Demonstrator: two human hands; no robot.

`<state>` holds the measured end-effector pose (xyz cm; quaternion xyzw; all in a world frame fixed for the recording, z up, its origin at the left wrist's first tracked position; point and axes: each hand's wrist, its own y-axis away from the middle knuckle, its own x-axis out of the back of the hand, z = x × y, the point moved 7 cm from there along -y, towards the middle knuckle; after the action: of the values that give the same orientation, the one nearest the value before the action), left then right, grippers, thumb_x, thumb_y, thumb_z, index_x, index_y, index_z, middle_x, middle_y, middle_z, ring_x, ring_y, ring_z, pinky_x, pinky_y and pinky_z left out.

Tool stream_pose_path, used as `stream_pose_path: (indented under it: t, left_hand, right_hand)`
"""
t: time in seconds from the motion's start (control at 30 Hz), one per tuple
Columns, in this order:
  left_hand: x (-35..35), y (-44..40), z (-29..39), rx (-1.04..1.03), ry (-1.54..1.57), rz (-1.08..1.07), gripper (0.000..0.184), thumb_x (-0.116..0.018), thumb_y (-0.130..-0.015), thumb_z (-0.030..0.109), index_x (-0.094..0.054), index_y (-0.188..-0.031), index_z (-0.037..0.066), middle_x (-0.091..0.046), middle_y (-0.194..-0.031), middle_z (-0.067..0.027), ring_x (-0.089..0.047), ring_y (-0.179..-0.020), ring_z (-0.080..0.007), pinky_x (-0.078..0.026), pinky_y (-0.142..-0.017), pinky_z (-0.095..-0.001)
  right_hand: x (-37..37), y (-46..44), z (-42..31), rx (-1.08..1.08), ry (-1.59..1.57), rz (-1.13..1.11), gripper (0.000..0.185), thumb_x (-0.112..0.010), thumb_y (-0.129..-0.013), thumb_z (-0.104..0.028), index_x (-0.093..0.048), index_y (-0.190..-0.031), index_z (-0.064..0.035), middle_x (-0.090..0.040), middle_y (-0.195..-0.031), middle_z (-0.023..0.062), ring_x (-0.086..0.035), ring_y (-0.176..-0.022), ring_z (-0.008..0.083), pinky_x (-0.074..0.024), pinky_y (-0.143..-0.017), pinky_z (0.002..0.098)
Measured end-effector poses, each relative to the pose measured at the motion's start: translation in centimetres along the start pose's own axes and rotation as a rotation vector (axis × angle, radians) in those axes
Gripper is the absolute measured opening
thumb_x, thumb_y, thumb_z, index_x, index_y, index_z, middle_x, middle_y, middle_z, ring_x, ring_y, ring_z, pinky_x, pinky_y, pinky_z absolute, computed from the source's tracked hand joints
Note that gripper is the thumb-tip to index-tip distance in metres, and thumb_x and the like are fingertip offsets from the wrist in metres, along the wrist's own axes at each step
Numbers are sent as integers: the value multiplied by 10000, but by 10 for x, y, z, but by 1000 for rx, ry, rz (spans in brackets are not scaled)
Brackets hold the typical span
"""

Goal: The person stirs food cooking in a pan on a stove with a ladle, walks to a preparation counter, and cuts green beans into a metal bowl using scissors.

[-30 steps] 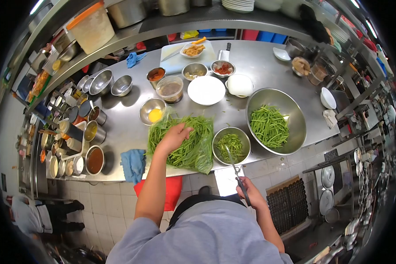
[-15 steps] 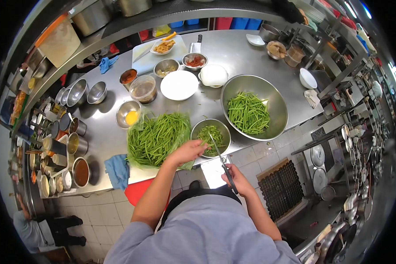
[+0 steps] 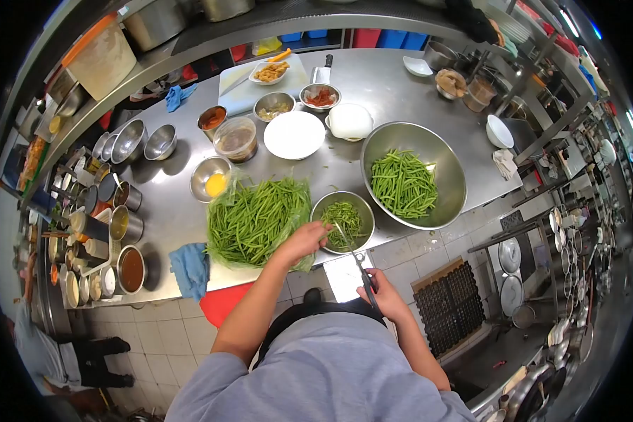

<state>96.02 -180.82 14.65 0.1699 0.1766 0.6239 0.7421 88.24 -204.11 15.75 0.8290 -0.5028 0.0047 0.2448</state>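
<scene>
My left hand [image 3: 308, 240] is at the left rim of the small steel bowl [image 3: 367, 224], its fingers pinched; what they hold is too small to make out. Inside that bowl lie short green trimmings [image 3: 343, 218]. My right hand [image 3: 385, 294] grips the handles of scissors [image 3: 359, 259], whose blades point over the small bowl near my left fingertips. To the left, a plastic bag full of green beans [image 3: 253, 219] lies open on the steel table. A large steel bowl [image 3: 451, 198] at the right holds more green beans [image 3: 403, 184].
Behind are a white plate [image 3: 294, 135], a bowl with yellow egg [image 3: 216, 184], a tub of brown liquid [image 3: 235, 139] and a cleaver [image 3: 321, 72]. A blue cloth [image 3: 189, 270] hangs at the front edge. A person [image 3: 53, 352] is at the lower left.
My left hand has moved from the bagged beans rightward to the small bowl, its fingers drawn together. The scissors stay in my right hand. The camera view has shifted.
</scene>
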Motion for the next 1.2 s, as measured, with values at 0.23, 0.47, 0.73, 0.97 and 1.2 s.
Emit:
stream_pose_path:
  t: [0.23, 0.47, 0.73, 0.97, 1.2]
  left_hand:
    - [-19, -4, -5, -140, -252, -121, 254, -484, -922, 265, -619, -937, 51, -573, -753, -9, -483, -651, -106, -408, -595, -260]
    - [-21, -6, -9, -107, -296, -130, 284, -490, -938, 260, -641, -1025, 37, -579, -756, -21, -496, -650, -116, -414, -577, -263]
    - [-22, -3, -10, -22, 108, -265, 314, -496, -969, 205, -570, -1222, 35, -569, -815, -30, -497, -641, -118, -408, -566, -239]
    - [2, -4, 20, -170, 762, -74, 140, -450, -1013, 131, -456, -1138, 68, -594, -1237, -213, -577, -1163, -348, -474, -961, -443]
    - [2, -1, 27, -281, 998, 21, 73, -464, -1005, 115, -473, -1078, 115, -523, -1359, -222, -537, -1219, -323, -448, -991, -436]
  right_hand:
    - [-6, -5, -5, -24, 7, -67, 636, -749, -845, -333, -445, -1292, 3, -571, -954, 70, -529, -819, 138, -473, -741, 296]
    - [-3, -9, -2, -135, -82, -53, 525, -742, -860, -313, -514, -1225, -13, -570, -811, 30, -507, -727, 112, -438, -651, 268]
    - [-1, -12, 11, -219, -282, -16, 486, -718, -880, -279, -513, -1235, -20, -556, -763, 19, -486, -583, 78, -391, -488, 242]
    - [-5, -13, 18, -141, -388, -3, 514, -657, -923, -250, -418, -1319, -26, -511, -765, 3, -461, -589, 75, -397, -510, 239]
    - [-25, -10, 14, -61, -318, -124, 535, -621, -947, -286, -376, -1341, -19, -490, -772, 2, -471, -653, 89, -411, -578, 253]
